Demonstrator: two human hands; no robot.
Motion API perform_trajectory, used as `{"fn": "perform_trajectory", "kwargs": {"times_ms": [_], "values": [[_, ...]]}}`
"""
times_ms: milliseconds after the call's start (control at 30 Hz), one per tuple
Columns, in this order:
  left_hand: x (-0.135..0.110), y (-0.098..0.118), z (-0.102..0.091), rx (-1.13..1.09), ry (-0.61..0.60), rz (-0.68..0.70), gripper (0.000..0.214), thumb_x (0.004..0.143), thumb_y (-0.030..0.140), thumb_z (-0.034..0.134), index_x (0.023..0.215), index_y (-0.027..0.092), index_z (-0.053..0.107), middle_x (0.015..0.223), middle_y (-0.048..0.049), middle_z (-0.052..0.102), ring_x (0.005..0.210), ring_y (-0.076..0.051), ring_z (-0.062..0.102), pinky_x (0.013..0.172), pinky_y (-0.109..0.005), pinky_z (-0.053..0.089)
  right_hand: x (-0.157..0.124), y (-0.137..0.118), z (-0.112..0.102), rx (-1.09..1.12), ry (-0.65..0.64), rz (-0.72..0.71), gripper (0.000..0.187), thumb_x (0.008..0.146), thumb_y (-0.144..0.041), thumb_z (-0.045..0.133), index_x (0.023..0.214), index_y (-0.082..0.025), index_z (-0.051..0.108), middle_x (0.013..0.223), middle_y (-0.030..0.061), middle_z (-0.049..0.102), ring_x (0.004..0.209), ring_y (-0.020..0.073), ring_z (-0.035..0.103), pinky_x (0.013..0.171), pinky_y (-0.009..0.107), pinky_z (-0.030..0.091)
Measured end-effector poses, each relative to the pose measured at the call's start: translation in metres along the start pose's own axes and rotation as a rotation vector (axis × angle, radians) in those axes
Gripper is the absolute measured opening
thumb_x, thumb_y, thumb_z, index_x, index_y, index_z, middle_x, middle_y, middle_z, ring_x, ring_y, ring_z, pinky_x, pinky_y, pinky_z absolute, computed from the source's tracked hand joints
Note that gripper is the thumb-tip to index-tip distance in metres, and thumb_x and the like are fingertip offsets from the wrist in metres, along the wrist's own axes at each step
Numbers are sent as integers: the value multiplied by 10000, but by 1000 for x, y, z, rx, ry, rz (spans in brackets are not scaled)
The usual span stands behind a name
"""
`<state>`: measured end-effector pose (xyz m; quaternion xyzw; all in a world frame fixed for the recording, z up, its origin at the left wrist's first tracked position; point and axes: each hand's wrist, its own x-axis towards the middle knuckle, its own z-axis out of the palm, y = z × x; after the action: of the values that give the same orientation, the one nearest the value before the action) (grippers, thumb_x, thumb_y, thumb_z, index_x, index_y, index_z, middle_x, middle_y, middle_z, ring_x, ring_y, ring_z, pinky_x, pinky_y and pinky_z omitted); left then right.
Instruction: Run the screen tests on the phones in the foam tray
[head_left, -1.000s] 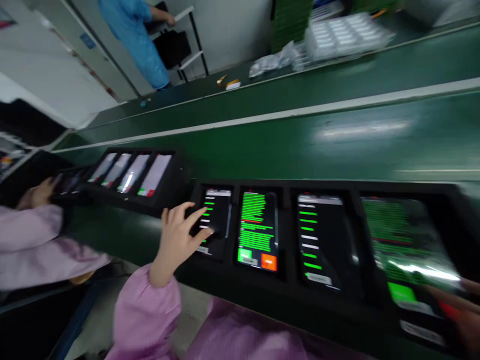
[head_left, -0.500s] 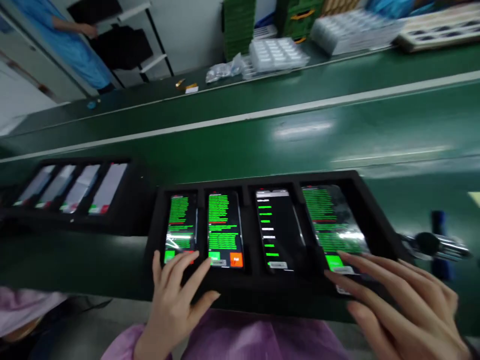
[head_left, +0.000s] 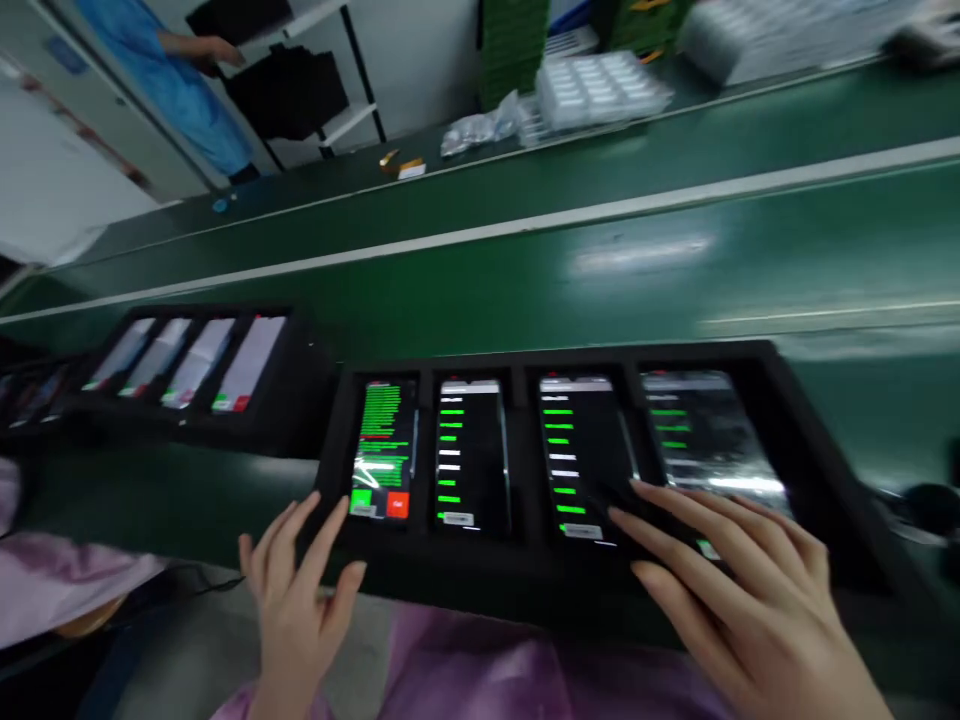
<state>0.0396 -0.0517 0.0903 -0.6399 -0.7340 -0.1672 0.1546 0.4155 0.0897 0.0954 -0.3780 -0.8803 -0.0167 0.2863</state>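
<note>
Several lit phones lie in separate slots of a black tray [head_left: 525, 470] in front of me. The leftmost phone [head_left: 385, 440] shows dense green text with a green and a red button at its foot. A short list on black fills the second phone [head_left: 471, 460] and the third phone [head_left: 581, 460]. Glare covers the rightmost phone [head_left: 712, 430], partly hidden by my right hand [head_left: 739, 590], whose fingers are spread above it and the third phone's edge. My left hand [head_left: 300, 580] is open, index fingertip at the leftmost phone's lower left corner. Neither hand holds anything.
Another black tray [head_left: 187, 415] with several lit phones stands to the left on the green bench [head_left: 465, 290]. Clear plastic trays [head_left: 600, 90] and green crates [head_left: 514, 50] sit at the back. A person in a blue sleeve [head_left: 172, 90] is at the far left.
The second and rightmost phones have switched from dense green text to a short list. My left hand has moved left off the second phone; my right hand has shifted left. The view has also shifted.
</note>
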Motion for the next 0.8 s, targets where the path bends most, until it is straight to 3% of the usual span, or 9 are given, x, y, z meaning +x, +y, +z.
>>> {"fn": "perform_trajectory", "kwargs": {"times_ms": [67,133,200,267,333,533,600,667,800], "values": [[1,14,0,-68,2,-52,618,1062,402,507,1664,362,372,1522,-154,540,1418,-375,499,1275,-748,224,-6,-5,-8,-132,-50,128,391,1086,-373,487,1447,-292,612,1423,167,637,1232,440,616,951,646,475],[4,32,0,-55,-112,-61,688,1058,459,503,1702,416,263,1584,-183,468,1465,-456,442,1167,-875,281,-15,-13,-12,-260,-91,232,497,1082,-470,460,1549,-323,547,1521,227,547,1304,568,545,871,751,489],[9,50,1,8,-253,-1,675,1050,506,510,1683,487,275,1619,-194,399,1493,-536,369,1020,-965,326,-25,-21,-10,-333,-116,284,553,1077,-521,430,1609,-383,492,1571,243,486,1386,634,455,865,850,465],[21,66,4,62,-356,43,595,1050,527,509,1629,542,372,1599,-183,379,1512,-560,321,954,-983,351,-29,-24,-5,-357,-148,286,542,1082,-554,401,1605,-451,495,1557,221,491,1438,626,412,907,907,430],[41,77,11,96,-432,17,521,1056,544,503,1576,553,464,1566,-166,380,1546,-543,278,996,-977,331,-21,-22,4,-367,-187,279,512,1081,-597,403,1554,-481,562,1527,211,502,1444,609,423,918,920,427],[111,93,30,74,-542,-110,483,1090,596,382,1548,526,519,1560,-168,376,1617,-532,172,1081,-968,249,37,4,31,-381,-226,415,471,1044,-638,548,1483,-491,632,1535,194,504,1469,587,409,925,928,427],[116,89,29,43,-521,-120,481,1098,589,360,1538,515,538,1559,-160,403,1617,-531,184,1078,-975,243,44,14,24,-321,-203,407,465,1063,-628,518,1491,-481,623,1504,181,542,1464,585,417,912,938,423],[109,76,23,-17,-426,-120,505,1096,582,362,1560,475,531,1578,-153,422,1619,-528,193,1109,-956,250,39,25,6,-208,-124,370,458,1094,-578,474,1509,-437,607,1497,171,555,1463,551,433,962,896,446],[78,27,12,-166,-14,-94,600,1046,605,461,1601,383,509,1613,-130,471,1610,-484,294,1277,-812,231,6,47,-38,-48,67,301,347,1112,-343,485,1417,-340,652,1461,121,590,1374,362,553,1117,596,494]]}}
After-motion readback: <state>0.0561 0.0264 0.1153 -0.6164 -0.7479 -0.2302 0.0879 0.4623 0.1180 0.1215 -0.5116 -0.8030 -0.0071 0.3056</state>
